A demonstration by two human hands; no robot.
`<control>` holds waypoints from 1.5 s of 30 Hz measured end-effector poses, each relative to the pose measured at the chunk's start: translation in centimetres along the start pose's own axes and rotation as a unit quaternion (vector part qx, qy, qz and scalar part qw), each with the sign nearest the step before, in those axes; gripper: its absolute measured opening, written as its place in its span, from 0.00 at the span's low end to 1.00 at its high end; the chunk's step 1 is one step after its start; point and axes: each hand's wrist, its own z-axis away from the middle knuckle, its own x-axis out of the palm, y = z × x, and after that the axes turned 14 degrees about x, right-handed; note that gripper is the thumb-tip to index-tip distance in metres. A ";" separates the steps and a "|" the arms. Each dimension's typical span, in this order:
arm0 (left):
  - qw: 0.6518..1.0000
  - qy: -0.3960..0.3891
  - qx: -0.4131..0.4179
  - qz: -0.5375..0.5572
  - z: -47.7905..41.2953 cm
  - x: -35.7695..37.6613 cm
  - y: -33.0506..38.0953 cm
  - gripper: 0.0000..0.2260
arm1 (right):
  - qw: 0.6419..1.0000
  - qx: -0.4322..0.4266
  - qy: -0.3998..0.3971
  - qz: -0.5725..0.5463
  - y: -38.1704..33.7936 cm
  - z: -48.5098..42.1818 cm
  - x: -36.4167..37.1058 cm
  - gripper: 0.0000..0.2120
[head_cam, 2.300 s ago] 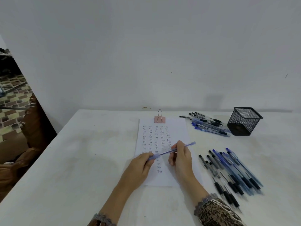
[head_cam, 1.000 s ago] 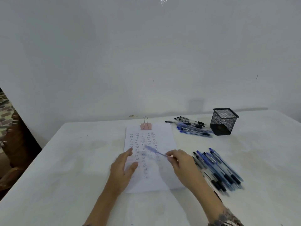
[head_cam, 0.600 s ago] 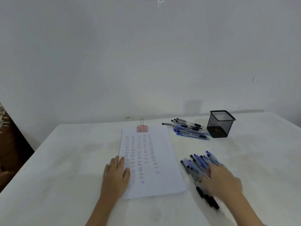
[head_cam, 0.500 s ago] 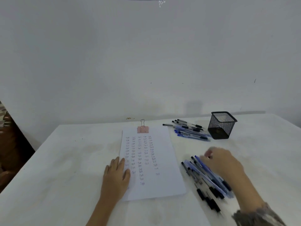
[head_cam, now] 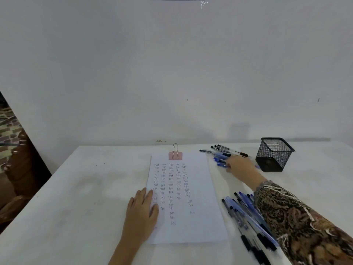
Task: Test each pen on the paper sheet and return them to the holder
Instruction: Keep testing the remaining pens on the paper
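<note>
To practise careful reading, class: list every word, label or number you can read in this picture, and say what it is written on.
"Test": handwritten repeatedly in columns on the paper sheet; many copies are blurred.
Print on the far pens and near pens: too small to read.
No text shows on the holder or binder clip.

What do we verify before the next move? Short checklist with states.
1. Left hand flat on paper: ok.
2. Clip on paper's top edge: ok.
3. Right hand at far pens: ok.
4. Right hand gripping one: cannot tell.
5. Holder upright beside far pens: ok.
6. Near pens off the paper: ok.
</note>
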 end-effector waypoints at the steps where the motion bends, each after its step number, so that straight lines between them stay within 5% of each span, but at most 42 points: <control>1: 1.000 0.000 0.002 -0.002 0.0 0.0 0.0 0.42 | 1.000 -0.005 -0.001 0.008 0.0 -0.2 0.3 0.12; 17: 1.000 -0.022 0.003 -0.022 0.1 -0.1 -0.1 0.42 | 0.995 -0.009 0.012 -0.098 1.2 -0.4 2.3 0.13; 40: 0.998 -0.029 0.027 -0.050 -1.5 -1.2 -0.8 0.43 | 0.998 -0.033 0.013 -0.048 1.1 1.7 1.9 0.14; 43: 0.998 -0.041 0.018 -0.044 -1.9 -1.4 -0.9 0.39 | 0.972 -0.013 0.056 -0.227 0.6 2.6 -1.0 0.14; 45: 0.998 -0.052 0.011 -0.046 -2.4 -1.2 -1.2 0.28 | 0.883 0.028 0.014 -0.468 0.0 3.7 -3.8 0.11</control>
